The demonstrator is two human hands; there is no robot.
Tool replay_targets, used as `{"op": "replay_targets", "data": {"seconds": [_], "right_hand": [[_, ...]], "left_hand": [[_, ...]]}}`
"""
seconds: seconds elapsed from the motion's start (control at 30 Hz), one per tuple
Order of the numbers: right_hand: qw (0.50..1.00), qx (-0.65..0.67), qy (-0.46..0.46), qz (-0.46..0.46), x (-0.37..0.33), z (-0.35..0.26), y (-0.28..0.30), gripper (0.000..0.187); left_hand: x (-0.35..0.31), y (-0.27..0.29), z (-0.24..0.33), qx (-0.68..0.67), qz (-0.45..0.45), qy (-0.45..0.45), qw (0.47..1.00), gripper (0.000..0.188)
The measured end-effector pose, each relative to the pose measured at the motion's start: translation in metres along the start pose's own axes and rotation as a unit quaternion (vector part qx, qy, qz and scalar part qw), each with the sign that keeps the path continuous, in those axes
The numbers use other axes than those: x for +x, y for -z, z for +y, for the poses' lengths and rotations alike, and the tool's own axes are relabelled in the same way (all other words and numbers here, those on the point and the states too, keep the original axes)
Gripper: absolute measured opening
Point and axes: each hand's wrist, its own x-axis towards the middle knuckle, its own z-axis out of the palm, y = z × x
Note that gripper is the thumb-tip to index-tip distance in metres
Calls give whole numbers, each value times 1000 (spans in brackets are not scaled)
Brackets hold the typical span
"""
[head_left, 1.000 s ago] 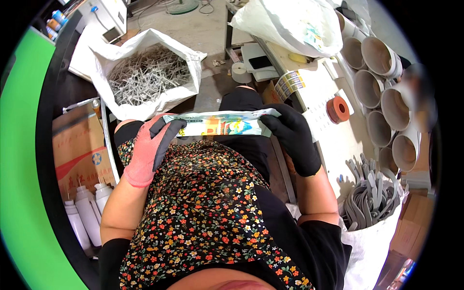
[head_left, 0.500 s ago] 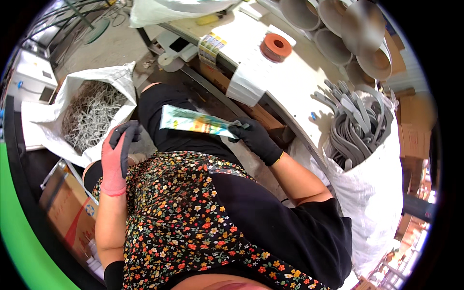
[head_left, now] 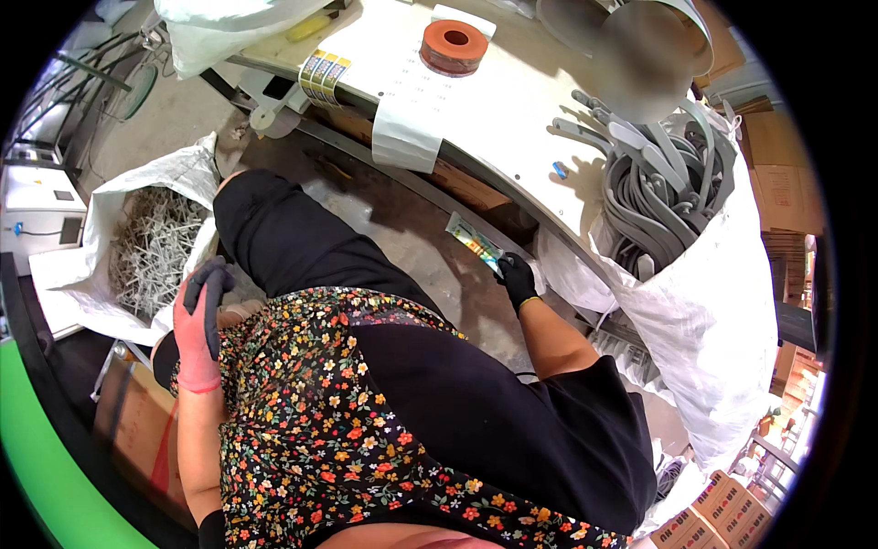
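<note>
My right hand, in a black glove, is closed on one end of a slim, flat printed packet in white, green and yellow. It holds the packet low over the floor, beside the table's front edge. My left hand wears a pink glove with dark grey fingers. It is raised beside my left thigh, fingers loosely bent and partly apart, with nothing visible in them. Nearest to it stands an open white sack of thin grey, stick-like pieces.
On the table are an orange-red tape roll, a sheet of small labels and white paper hanging over the edge. A white sack of grey straps stands at the right. Cardboard boxes are at lower right.
My right hand has carried the packet from over my lap rightward, beside the table. My left hand stays near the sack. The view has shifted, so the table sits farther left and higher.
</note>
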Motion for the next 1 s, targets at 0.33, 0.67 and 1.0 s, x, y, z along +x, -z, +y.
{"op": "replay_targets", "data": {"seconds": [0.33, 0.67, 1.0], "right_hand": [[685, -593, 335, 259, 116, -26, -3, 38], [738, -612, 139, 247, 146, -51, -25, 33], [908, -234, 235, -257, -42, -156, -183, 22]], "left_hand": [[1, -14, -10, -82, -23, 30, 996, 24], [-3, -16, -2, 3, -21, 7, 1000, 25], [0, -6, 74, -8, -176, -102, 979, 27]]}}
